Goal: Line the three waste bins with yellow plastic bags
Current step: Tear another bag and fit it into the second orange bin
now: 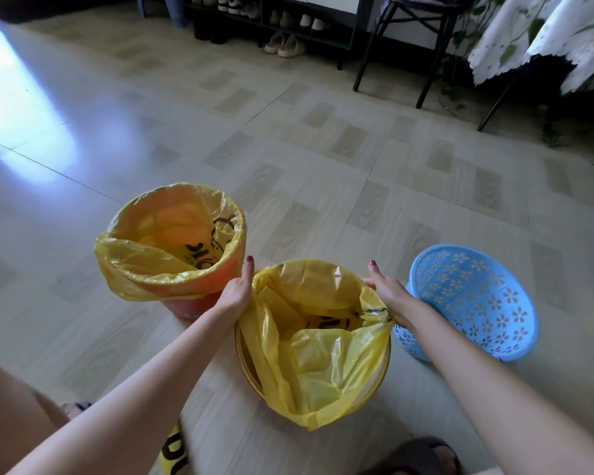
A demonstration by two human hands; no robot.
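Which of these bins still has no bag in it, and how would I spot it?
Look at the tiled floor where three bins stand in a row. The unlined one is the blue bin at the right end, just past the right hand. Unlike its two yellow-bagged neighbours, it has flower-shaped holes in its wall and tilts on its side.

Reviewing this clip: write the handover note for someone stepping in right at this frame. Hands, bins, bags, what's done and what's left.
Left hand and right hand each grip the rim of the yellow bag in the middle bin.
Done: orange bin is lined, its bag folded over the rim.
In progress: the middle bag's rim is only partly settled.
Left: blue basket has no bag. Yellow plastic lies on the floor near the person's feet, possibly the spare.
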